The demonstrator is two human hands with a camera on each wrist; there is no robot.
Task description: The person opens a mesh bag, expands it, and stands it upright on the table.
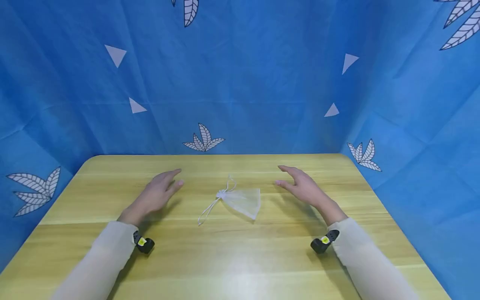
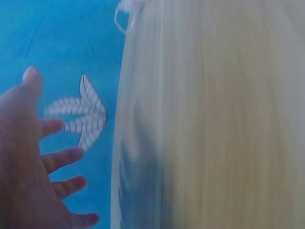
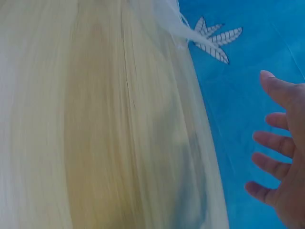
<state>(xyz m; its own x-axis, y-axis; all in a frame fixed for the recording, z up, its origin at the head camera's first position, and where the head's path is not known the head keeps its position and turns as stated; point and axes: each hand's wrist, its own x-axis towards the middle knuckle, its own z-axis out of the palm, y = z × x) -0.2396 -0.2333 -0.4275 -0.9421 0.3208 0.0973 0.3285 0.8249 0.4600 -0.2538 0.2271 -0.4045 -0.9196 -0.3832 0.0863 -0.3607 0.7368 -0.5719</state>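
Observation:
A small white sheer drawstring pouch (image 1: 243, 201) lies flat on the wooden table (image 1: 210, 266), its neck gathered and its cord loops (image 1: 208, 211) spread to the left and back. To its left, my left hand (image 1: 159, 189) is held over the table with fingers relaxed and apart, holding nothing. On the other side, my right hand (image 1: 301, 186) is held the same way, thumb and fingers spread towards the pouch. In the left wrist view the fingers of the left hand (image 2: 28, 162) are spread; the right wrist view shows the right hand (image 3: 286, 152) likewise.
Blue cloth (image 1: 240, 75) with white leaf and triangle prints hangs behind the table and along both sides. A black wrist camera (image 1: 144, 243) is strapped to the left wrist, another black camera (image 1: 321, 244) to the right. Pale sleeves (image 1: 101, 258) cover both forearms.

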